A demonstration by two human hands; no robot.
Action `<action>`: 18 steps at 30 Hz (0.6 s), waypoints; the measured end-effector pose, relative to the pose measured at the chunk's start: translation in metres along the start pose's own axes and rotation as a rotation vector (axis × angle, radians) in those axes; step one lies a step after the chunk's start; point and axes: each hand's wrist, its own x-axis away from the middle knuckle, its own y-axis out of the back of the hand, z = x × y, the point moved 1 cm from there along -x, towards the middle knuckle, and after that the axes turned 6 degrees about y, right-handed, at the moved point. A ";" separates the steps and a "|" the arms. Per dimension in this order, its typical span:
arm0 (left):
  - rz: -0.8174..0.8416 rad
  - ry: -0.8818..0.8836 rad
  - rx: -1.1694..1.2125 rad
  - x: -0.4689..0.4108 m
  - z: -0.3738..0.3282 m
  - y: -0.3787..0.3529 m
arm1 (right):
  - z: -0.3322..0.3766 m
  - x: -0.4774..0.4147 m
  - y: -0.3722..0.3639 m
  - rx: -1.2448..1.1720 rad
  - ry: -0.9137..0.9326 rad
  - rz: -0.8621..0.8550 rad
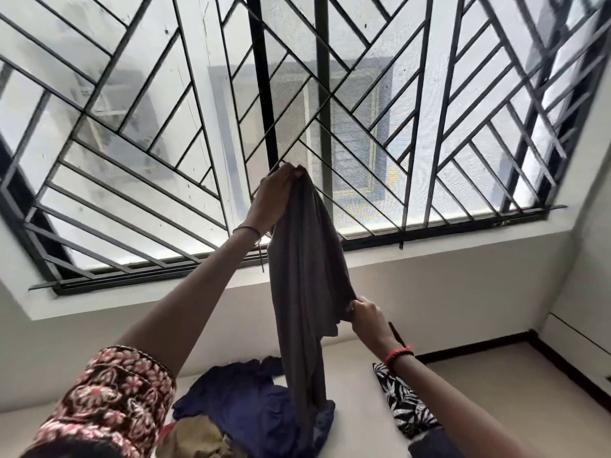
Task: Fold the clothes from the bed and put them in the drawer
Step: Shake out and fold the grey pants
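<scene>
Your left hand (274,196) is raised high, fingers (292,171) pinched together on the top of a long grey fabric garment (305,276). Your right hand (365,314) clamps its side edge lower down. The garment hangs over the white bed (360,391), its lower end touching a crumpled navy blue cloth (238,398). A black-and-white leaf-print piece (405,404) lies just beside your right forearm, and a black metal window grille (363,110) fills the wall ahead.

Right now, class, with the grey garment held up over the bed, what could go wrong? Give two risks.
1. The left hand pinches only the top of the grey garment, and the right hand only one edge; it might slip and drop.
2. Its lower end hangs onto the blue cloth on the bed, so it could snag or drag that cloth along.
</scene>
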 end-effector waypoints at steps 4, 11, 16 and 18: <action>0.015 -0.008 0.018 0.000 -0.001 -0.004 | 0.014 0.001 -0.009 -0.140 -0.095 0.098; 0.009 0.028 0.044 -0.001 0.005 -0.006 | 0.042 0.020 0.005 -0.329 -0.224 0.170; 0.018 0.014 0.048 0.001 0.004 -0.005 | 0.042 0.018 -0.012 -0.220 -0.171 0.204; 0.012 0.011 0.039 0.002 0.005 -0.004 | 0.039 0.014 -0.016 -0.198 -0.196 0.183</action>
